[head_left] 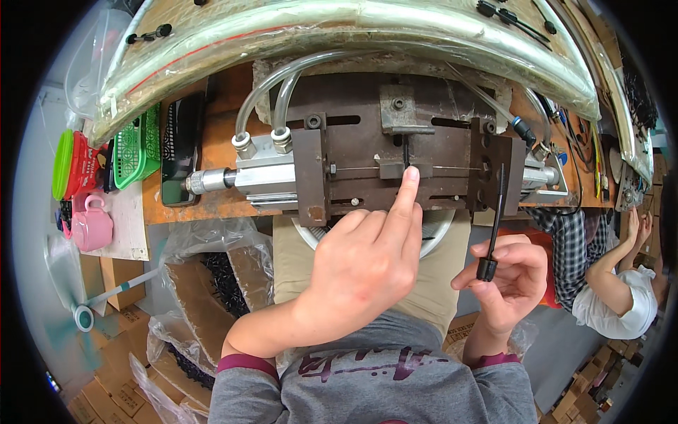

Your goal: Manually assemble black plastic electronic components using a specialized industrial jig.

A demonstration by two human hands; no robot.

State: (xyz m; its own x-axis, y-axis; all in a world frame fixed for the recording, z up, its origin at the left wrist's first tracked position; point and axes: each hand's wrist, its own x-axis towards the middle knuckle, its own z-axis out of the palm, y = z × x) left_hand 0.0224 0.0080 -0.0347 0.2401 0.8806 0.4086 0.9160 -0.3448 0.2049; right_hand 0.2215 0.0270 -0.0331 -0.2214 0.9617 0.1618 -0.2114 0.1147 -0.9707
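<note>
"How did the right side stand when you checked from your remote post?"

"My right hand (514, 279) had the black wand (496, 226) pinched by its thick end, just off the worktop's (205, 210) front edge. The long axis ran away from me, thin tip leaning slightly right."

"And the slim black rod (406, 150)?"

"It lay mid-fixture (360, 150), back from that front edge, ahead and left of my right grip. Its axis ran front to back, nearly parallel to the wand's."

"Which hand was nearer?"

"My left hand (371, 258), index fingertip at the rod's near end, other fingers bent. I couldn't tell whether its palm held anything."
</note>
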